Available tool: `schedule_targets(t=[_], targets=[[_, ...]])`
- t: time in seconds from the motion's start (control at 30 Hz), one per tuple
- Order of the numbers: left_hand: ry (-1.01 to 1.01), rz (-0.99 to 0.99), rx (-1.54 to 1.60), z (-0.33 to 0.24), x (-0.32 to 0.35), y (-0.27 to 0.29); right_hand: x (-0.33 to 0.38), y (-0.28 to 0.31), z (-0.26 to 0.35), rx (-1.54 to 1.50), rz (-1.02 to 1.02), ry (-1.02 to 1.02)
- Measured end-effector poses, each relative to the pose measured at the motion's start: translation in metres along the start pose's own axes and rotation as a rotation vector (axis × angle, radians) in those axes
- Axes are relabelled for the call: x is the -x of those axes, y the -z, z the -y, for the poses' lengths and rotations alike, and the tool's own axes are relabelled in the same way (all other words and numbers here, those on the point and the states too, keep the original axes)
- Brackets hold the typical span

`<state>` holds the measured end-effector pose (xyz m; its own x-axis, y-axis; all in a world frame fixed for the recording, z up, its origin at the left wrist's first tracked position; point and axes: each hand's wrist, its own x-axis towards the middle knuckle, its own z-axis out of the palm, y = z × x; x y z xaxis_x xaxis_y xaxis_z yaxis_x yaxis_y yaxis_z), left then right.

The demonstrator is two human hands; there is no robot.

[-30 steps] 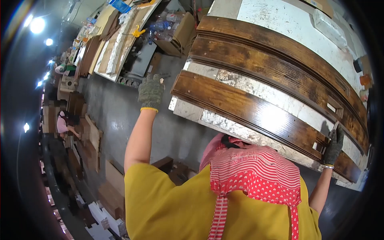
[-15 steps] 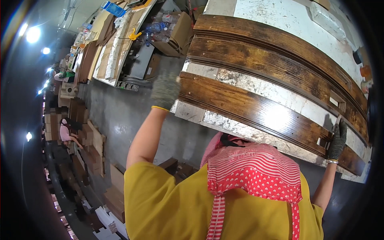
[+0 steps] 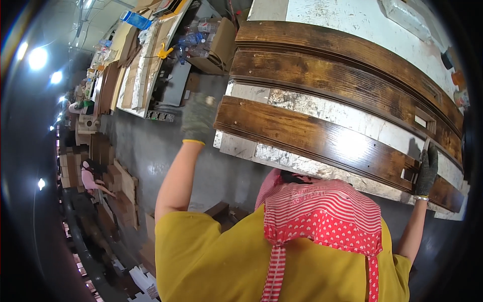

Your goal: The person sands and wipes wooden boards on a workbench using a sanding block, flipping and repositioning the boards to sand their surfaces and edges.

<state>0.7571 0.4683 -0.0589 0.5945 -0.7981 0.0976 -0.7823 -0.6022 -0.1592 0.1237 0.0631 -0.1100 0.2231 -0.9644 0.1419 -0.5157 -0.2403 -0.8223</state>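
Observation:
Three long dark-brown wooden boards lie side by side on a white, stained worktable. The near board (image 3: 292, 133) has a small rectangular cutout by its right end, and its left end reaches the table edge. My right hand (image 3: 427, 168), in a dark grey glove, lies across this board beside the cutout, fingers stretched toward its far side. My left hand (image 3: 198, 118), also gloved, is just off the board's left end; motion smears its fingers. The middle board (image 3: 322, 75), with a similar cutout, and the far board (image 3: 322, 40) lie beyond, close together.
Another worktable (image 3: 143, 65) at the upper left carries wood strips, a blue bottle (image 3: 136, 20) and a yellow clamp (image 3: 164, 51). A cardboard box (image 3: 216, 50) of plastic bottles stands between the tables. A person in pink (image 3: 90, 178) sits far left. A wrapped white block (image 3: 405, 20) lies at the worktable's back.
My left hand has moved slightly left and down, away from the near board's end. My right hand stays by the cutout. The whole view has shifted a little.

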Motion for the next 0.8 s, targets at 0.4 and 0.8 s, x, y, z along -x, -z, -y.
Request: schedule_targets(t=[0.4,0.8], targets=[[-0.127,-0.004,-0.129,-0.04,-0.045,-0.016,-0.007,0.002,-0.019,-0.033,0.014,-0.001],[-0.029,-0.025,0.108,-0.023,-0.071,-0.003,0.002,0.001,0.0,-0.088,0.026,-0.018]])
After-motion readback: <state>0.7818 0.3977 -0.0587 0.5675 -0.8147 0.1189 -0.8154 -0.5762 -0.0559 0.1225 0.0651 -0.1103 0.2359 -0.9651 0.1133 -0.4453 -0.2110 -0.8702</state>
